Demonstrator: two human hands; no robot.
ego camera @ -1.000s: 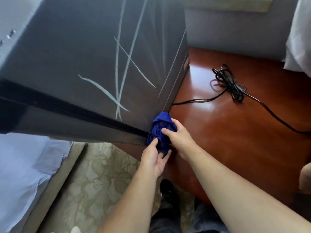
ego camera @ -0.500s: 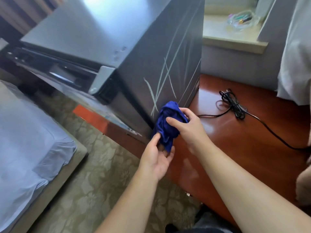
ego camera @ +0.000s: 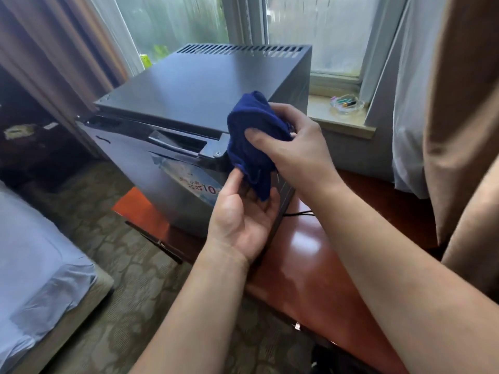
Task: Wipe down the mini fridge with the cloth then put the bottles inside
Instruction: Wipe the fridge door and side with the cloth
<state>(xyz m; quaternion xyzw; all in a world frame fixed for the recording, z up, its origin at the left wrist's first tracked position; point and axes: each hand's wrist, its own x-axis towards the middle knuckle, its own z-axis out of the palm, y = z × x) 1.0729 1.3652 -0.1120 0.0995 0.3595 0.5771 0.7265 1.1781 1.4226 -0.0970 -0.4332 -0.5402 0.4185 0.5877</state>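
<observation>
A dark grey mini fridge stands on a red-brown wooden table, its door closed and a sticker on the front. A bunched dark blue cloth is held in front of the fridge's upper right front corner. My right hand grips the cloth from the right, thumb across it. My left hand is below, palm up, fingers pinching the cloth's hanging lower end. No bottles are clearly in view.
A bed with a pale sheet lies at the left, patterned carpet between it and the table. Behind the fridge are a window, a sill with a clear glass dish, and curtains at right.
The cloth and both hands rose from the fridge's lower right side to its upper front corner. The view lifted from the fridge's scratched side to its top, front and the window.
</observation>
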